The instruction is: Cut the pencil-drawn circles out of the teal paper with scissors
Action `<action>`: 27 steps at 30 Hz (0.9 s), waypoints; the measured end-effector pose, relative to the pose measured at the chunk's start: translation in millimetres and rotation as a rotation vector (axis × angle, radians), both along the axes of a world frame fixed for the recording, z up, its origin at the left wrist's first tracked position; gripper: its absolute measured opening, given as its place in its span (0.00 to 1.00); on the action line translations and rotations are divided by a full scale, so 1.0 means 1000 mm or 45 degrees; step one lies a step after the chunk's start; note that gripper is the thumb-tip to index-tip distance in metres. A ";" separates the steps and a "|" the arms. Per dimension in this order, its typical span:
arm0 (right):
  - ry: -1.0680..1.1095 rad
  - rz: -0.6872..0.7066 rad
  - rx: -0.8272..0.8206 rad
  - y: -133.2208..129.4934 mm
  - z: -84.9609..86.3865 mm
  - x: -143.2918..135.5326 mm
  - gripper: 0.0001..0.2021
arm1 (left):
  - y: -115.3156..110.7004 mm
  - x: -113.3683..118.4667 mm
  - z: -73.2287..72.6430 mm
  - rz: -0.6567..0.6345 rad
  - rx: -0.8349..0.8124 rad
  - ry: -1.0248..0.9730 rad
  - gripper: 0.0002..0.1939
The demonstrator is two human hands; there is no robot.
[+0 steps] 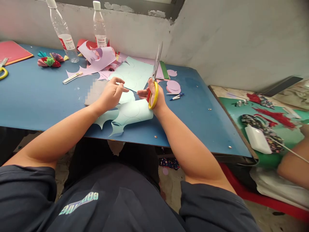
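Yellow-handled scissors (155, 96) hang on my right hand (154, 96), their blades pointing up and away from me. Below that hand lies a curled pale green sheet (132, 112) with drawn circles and cut-out edges. My left hand (112, 93) is just above the table, its fingers apart and nothing seen in them. Between the hands a pale green cut piece (127, 96) rests on the table. Behind them is a flat pale green sheet (135, 72) with faint circles.
Two plastic bottles (100, 29) stand by the wall, near purple paper scraps (103, 61). Purple paper circles (173, 86) and pens (177, 96) lie right of my hands. Brushes (72, 78) lie left. Another person's arm (295, 161) is at the green table on the far right.
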State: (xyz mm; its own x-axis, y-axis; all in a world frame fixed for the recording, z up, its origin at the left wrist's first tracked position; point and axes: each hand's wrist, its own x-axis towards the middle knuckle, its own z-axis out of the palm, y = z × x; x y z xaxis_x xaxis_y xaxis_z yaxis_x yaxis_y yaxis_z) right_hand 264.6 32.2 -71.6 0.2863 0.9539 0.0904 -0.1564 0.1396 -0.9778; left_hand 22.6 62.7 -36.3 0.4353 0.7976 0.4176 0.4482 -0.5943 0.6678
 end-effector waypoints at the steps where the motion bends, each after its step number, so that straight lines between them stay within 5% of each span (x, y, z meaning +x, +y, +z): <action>1: 0.021 -0.015 -0.015 0.000 0.001 0.000 0.31 | 0.001 0.000 -0.001 0.030 -0.004 0.020 0.31; 5: 0.046 -0.045 -0.060 -0.003 0.005 -0.002 0.29 | -0.003 0.000 0.001 0.103 0.012 0.019 0.31; 12: -0.042 -0.050 -0.086 -0.007 0.011 -0.007 0.32 | -0.017 0.002 0.010 -0.032 -0.106 -0.253 0.28; 19: -0.074 -0.063 -0.059 -0.009 0.010 -0.009 0.34 | -0.024 -0.002 0.016 -0.387 0.134 -0.319 0.21; 22: -0.057 -0.061 -0.036 -0.011 0.009 -0.011 0.34 | -0.030 -0.003 0.021 -0.508 0.241 -0.211 0.22; 27: -0.101 -0.016 -0.056 -0.015 0.015 -0.006 0.34 | -0.039 -0.003 0.029 -0.664 0.217 0.344 0.28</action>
State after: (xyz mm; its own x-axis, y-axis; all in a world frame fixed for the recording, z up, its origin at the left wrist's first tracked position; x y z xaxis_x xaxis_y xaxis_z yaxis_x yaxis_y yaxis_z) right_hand 259.0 17.5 -56.5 0.2920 0.9537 0.0716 -0.0771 0.0981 -0.9922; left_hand 19.4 23.6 -7.1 0.8587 0.3822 0.3413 0.2093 -0.8696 0.4473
